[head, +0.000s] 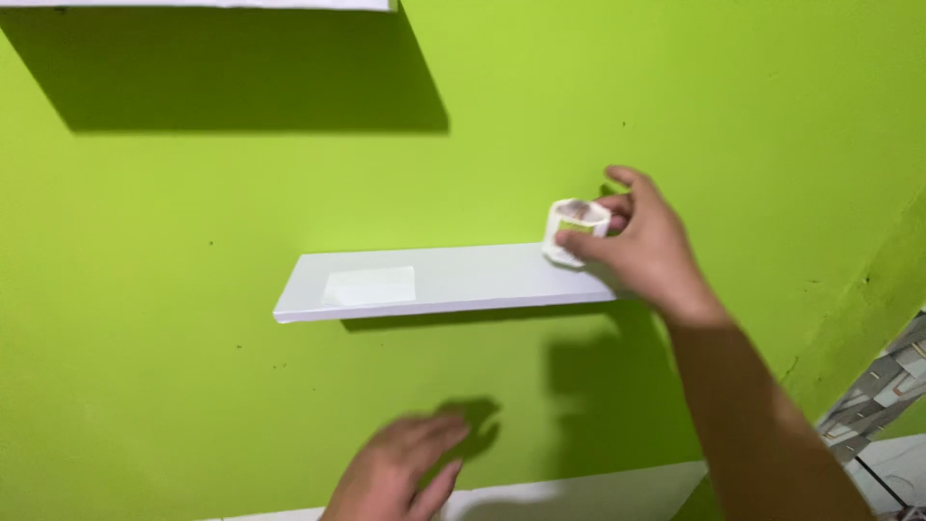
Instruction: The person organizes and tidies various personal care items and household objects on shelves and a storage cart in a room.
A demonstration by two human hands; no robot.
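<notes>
Left hand (395,473) hovers low by the green wall (193,193), blurred, fingers loose, holding nothing. Right hand (641,241) grips one small white jar (576,230) at the right end of the middle white shelf (434,280), fingers wrapped around its sides, probably steadying it. Three shelves are visible.

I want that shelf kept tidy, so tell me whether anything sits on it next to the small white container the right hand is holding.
Nothing visible does. The right hand grips the small white container at the right end of the white shelf. The shelf shows only a pale rectangular patch lying flat near its left end. The left hand is lower down, apart from the shelf.
</notes>
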